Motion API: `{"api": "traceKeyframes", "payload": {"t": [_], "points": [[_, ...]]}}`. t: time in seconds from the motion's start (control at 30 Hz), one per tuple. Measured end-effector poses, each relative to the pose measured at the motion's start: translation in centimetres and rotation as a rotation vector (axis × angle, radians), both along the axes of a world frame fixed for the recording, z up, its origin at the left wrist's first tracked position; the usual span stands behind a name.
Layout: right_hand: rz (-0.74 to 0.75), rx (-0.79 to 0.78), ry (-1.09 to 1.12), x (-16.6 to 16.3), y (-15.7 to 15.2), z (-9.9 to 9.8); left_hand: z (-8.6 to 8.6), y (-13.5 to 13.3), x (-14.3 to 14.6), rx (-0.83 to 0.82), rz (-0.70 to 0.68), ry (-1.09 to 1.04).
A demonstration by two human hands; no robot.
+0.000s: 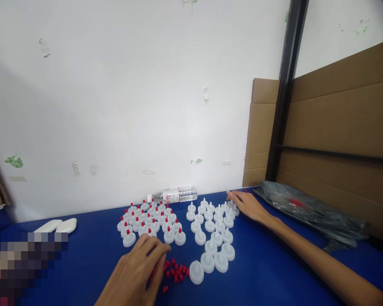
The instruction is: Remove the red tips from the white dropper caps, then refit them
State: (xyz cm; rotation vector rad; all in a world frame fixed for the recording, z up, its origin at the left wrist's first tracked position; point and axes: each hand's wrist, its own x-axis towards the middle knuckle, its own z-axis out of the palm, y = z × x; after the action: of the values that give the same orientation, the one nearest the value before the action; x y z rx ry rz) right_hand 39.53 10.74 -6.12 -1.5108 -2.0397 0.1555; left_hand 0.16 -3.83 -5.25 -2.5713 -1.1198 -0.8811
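Observation:
Two groups of white plastic caps stand on the blue table [268, 276]. The left group [148, 221] has red tips fitted; the right group [212, 231] has bare white nozzles. My left hand [137, 272] rests at the near edge of the left group, fingers curled over a small heap of loose red tips [176, 272]; whether it holds one is hidden. My right hand [247, 205] reaches to the far right corner of the bare caps, fingers stretched out and touching the caps there.
A clear water bottle [175, 195] lies on its side against the white wall behind the caps. A dark plastic bag [309, 212] lies at the right below cardboard sheets [338, 127]. Two white oval objects [55, 225] lie at the left.

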Motion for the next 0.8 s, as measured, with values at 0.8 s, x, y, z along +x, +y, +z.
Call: {"api": "traceKeyframes", "payload": {"t": [0.8], "points": [[0.157, 0.366, 0.122, -5.8, -6.0, 3.8, 0.5, 3.1, -3.3, -0.218, 0.288, -0.061]]}}
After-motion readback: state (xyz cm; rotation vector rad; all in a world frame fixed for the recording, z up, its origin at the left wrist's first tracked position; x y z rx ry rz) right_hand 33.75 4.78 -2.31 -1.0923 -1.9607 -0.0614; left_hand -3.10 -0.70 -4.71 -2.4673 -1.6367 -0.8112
